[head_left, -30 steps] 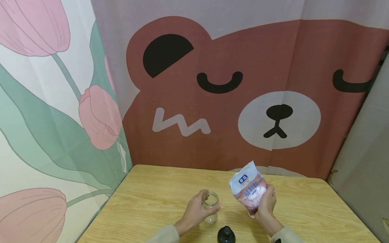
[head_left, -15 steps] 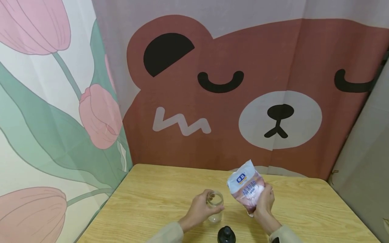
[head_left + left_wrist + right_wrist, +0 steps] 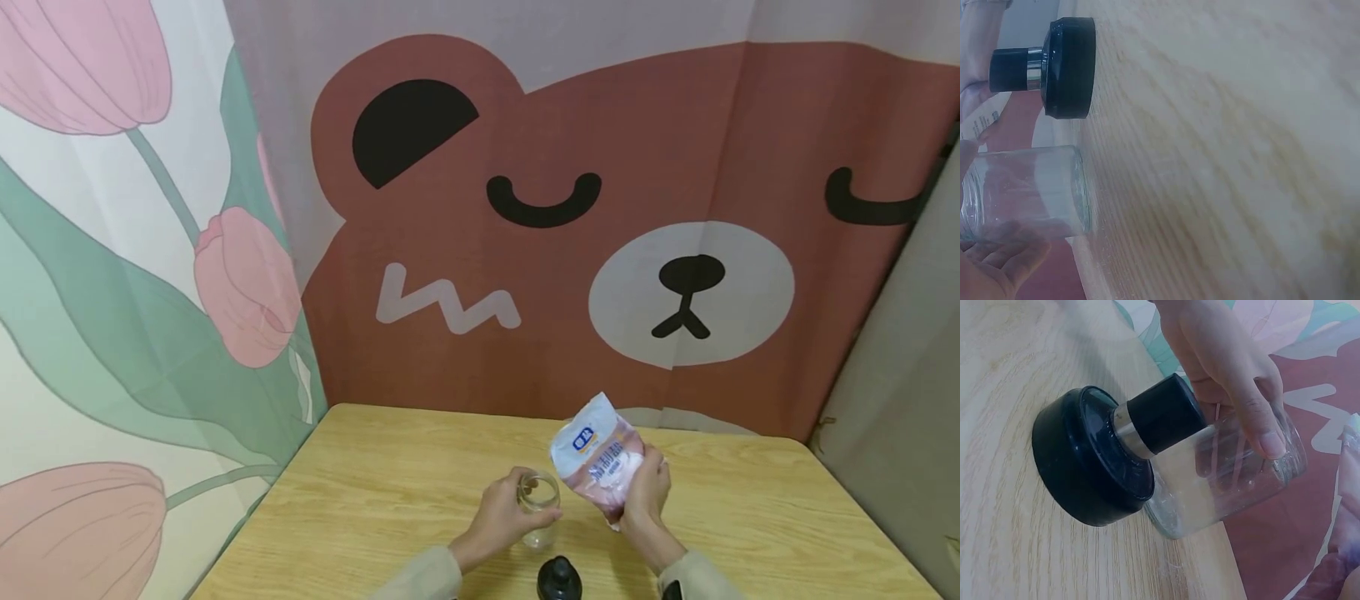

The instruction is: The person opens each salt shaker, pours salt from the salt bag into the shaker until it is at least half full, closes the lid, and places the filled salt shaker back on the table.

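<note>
Over the wooden table (image 3: 390,467), the left hand (image 3: 493,517) is gripping a glass jar (image 3: 540,498) while the right hand (image 3: 647,496) is gripping a bag (image 3: 596,454).

The left fingers and thumb are wrapping the jar near its rim, its mouth facing up; whether its base is touching the table I cannot tell. Just beside it, at about 2 o'clock, the bag is tilting its top toward 11 o'clock, the right fingers clasping its 4 o'clock side. A black cap (image 3: 559,578) is standing near the jar, just short of 6 o'clock. Good handling is probably calling for 1 firm, level left grip and 1 gentler right grip, since hard squeezing is likely to be crumpling the bag; the cap is sitting within easy knocking reach.
</note>
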`<state>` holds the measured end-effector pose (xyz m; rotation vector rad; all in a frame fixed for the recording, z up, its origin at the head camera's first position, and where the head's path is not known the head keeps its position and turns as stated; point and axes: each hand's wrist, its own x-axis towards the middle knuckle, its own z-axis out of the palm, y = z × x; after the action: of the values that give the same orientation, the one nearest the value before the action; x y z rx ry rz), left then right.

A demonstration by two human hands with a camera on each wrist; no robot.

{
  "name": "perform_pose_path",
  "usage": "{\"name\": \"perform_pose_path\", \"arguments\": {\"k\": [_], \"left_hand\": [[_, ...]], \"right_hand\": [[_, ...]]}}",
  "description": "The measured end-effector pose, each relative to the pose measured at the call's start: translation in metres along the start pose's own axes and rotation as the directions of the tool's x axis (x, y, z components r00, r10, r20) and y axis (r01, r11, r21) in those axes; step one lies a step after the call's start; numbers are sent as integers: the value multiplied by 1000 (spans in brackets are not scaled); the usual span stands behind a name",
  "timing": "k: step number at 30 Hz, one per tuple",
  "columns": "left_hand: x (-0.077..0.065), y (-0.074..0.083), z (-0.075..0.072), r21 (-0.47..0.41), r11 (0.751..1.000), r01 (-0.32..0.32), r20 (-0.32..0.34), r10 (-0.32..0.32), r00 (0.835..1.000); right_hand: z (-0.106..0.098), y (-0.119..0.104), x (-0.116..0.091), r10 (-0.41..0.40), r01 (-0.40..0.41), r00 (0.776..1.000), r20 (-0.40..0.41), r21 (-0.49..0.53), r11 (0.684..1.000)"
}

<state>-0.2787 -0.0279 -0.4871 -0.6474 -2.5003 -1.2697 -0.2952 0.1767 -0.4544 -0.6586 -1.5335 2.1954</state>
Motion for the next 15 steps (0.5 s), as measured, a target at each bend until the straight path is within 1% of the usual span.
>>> {"name": "perform_pose_path", "arguments": {"k": [6, 12, 15], "left_hand": [[0, 0, -1, -3, 1000, -13, 3, 13, 1000], [0, 0, -2, -5, 1000, -6, 12, 6, 1000], [0, 0, -1, 13, 1000, -19, 1, 19, 1000]], "right_hand": [[3, 2, 0, -49, 49, 999, -2, -21, 999], [6, 4, -2, -91, 89, 996, -25, -81, 993], [7, 5, -2, -106, 102, 994, -35, -102, 990]]}}
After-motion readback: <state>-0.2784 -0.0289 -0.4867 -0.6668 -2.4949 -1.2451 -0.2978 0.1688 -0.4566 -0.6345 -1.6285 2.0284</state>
